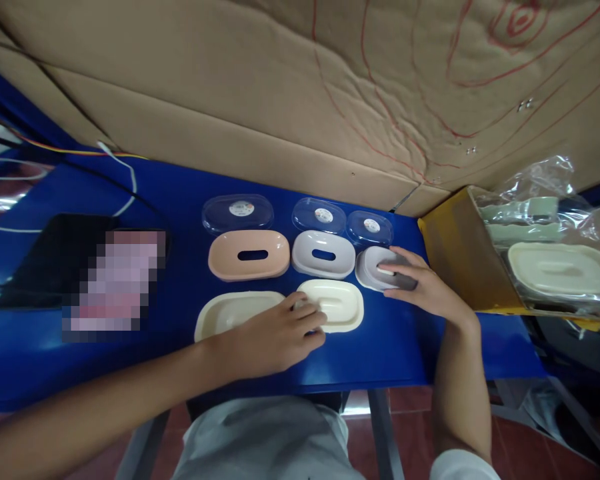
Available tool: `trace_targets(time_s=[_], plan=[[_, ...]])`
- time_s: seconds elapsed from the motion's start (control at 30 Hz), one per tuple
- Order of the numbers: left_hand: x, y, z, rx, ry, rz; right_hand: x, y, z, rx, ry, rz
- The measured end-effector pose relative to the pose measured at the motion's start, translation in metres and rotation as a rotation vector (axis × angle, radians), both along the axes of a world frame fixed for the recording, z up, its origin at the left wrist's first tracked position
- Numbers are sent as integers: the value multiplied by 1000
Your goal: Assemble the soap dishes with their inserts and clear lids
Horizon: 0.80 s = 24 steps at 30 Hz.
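My left hand [287, 333] reaches across the front row with its fingers curled over the left end of a cream oval tray [343, 303]. What lies under those fingertips is hidden. Beneath my left wrist is a larger cream oval tray [230, 308], partly covered. At the right, my right hand [427, 283] has thumb and fingers around a small pale grey oval box [373, 270]. One of its fingers lies over the slot in the middle. Beside it sit a lilac-grey oval box [303, 257] and a bigger peach oval box [220, 257], each with a slot.
Three clear lids with round stickers, one [215, 215] at the left, lie along the back. A cardboard box [447, 250] at the right holds plastic-wrapped green and cream pieces. A phone with a blurred screen [120, 280] rests at the left of the blue table [375, 363].
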<state>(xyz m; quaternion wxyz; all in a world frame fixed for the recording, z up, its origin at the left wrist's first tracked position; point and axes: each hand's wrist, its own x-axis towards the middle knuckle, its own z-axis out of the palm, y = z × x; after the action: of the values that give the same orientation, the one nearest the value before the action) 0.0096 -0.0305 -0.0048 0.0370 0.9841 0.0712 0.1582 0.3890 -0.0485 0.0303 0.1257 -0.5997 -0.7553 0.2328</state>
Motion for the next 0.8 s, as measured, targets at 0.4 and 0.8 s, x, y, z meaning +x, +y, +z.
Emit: trace_targets(time_s=[0.4, 0.8], plan=[[-6, -2, 6, 9, -4, -52, -1, 1, 4, 182, 164, -107], [-7, -2, 5, 41, 3, -61, -13, 14, -28, 490, -64, -62]])
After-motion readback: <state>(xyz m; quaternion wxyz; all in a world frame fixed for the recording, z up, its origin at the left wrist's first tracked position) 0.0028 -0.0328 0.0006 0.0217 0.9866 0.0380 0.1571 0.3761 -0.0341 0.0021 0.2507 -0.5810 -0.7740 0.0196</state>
